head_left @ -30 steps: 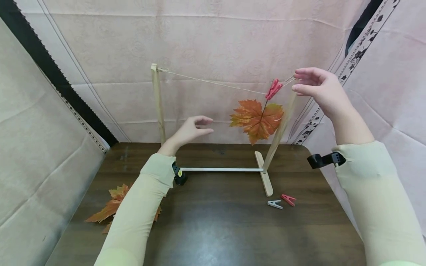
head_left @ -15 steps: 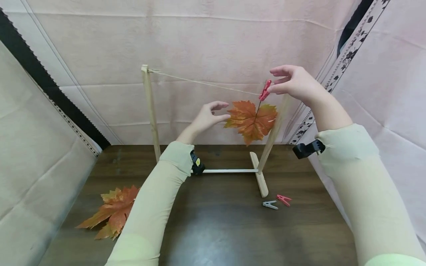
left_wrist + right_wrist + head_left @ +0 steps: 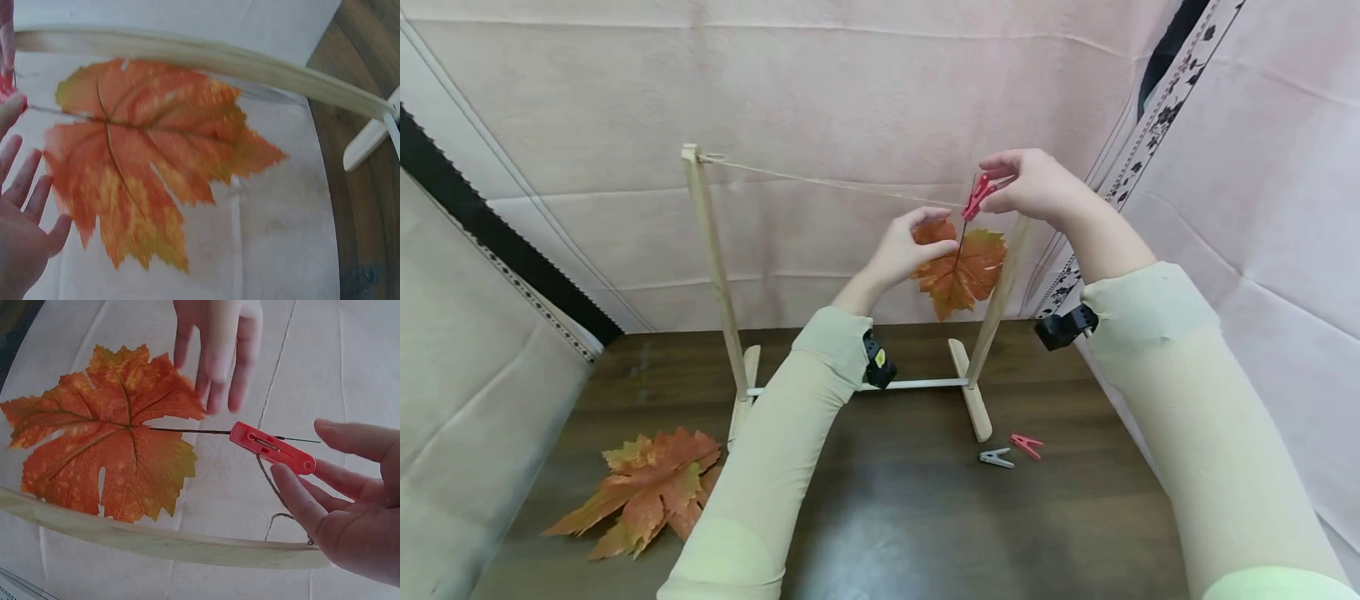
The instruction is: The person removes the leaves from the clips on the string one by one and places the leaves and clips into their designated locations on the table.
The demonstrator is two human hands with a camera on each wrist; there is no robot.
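Orange leaf (image 3: 976, 271) hangs stem-up from a string (image 3: 279, 359), well above the surface (image 3: 887, 517) and just beside the right post (image 3: 996, 300) of a wooden frame. A red clothespin (image 3: 272, 448) is tilted on the string, with the leaf's dark stem running through it and protruding past it. Leaf is mottled orange, yellow and green; contact with the post cannot be determined.

Right hand (image 3: 1037, 187) is at the clothespin, fingers parted on either side of it. The thumb stands clear; one fingertip lies at the clothespin's edge, contact uncertain. Left hand (image 3: 898, 250) is at the leaf's left side, fingers loosely spread and pinching nothing; whether any fingertip touches the leaf cannot be told.

String is tied near the top of the left post (image 3: 715, 258) and dips toward the clothespin. A white crossbar (image 3: 928, 383) joins the posts low down. Near the right foot (image 3: 973, 400), a grey clothespin (image 3: 996, 457) and a second red clothespin (image 3: 1026, 446) lie side by side. Further leaves (image 3: 658, 492) lie overlapping at the left, partly hidden by the left sleeve (image 3: 775, 442).
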